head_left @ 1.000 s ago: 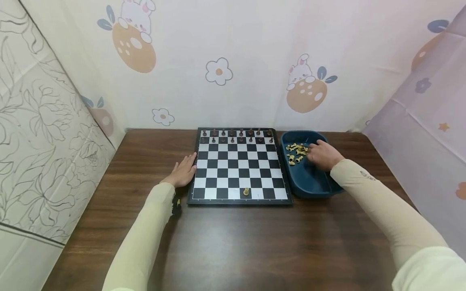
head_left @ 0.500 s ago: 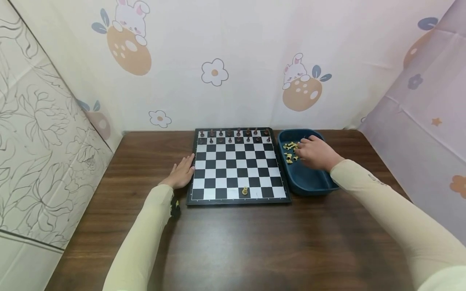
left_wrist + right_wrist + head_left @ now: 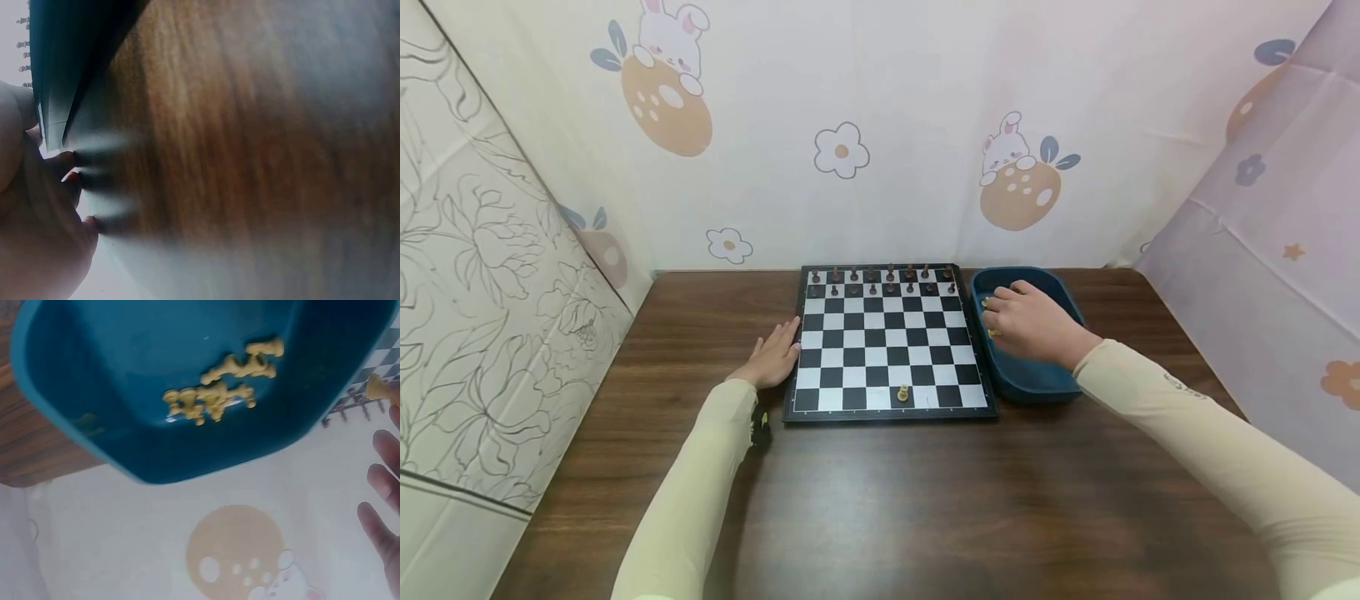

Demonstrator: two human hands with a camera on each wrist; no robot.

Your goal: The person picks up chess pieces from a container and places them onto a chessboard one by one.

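My right hand (image 3: 1033, 323) is over the blue tray (image 3: 1030, 383), and its fingertips pinch a pale yellow chess piece (image 3: 377, 387), partly cut off by the right wrist frame's edge. More yellow chess pieces (image 3: 214, 392) lie loose inside the tray. The left hand (image 3: 770, 356) lies palm down with straight fingers against the left edge of the chessboard (image 3: 887, 337). One yellow chess piece (image 3: 903, 393) stands on the nearest row. Dark red chess pieces (image 3: 872, 273) fill the two farthest rows.
Board and tray sit side by side on a brown wooden table (image 3: 880, 500). Behind it hangs a patterned curtain (image 3: 917, 167), and another cloth (image 3: 1285, 275) hangs on the right. A white panel (image 3: 497, 275) with flower drawings borders the left.
My right hand has moved left and up inside the tray, towards the board, with a yellow chess piece in its fingertips. The left hand stays at the board's edge.
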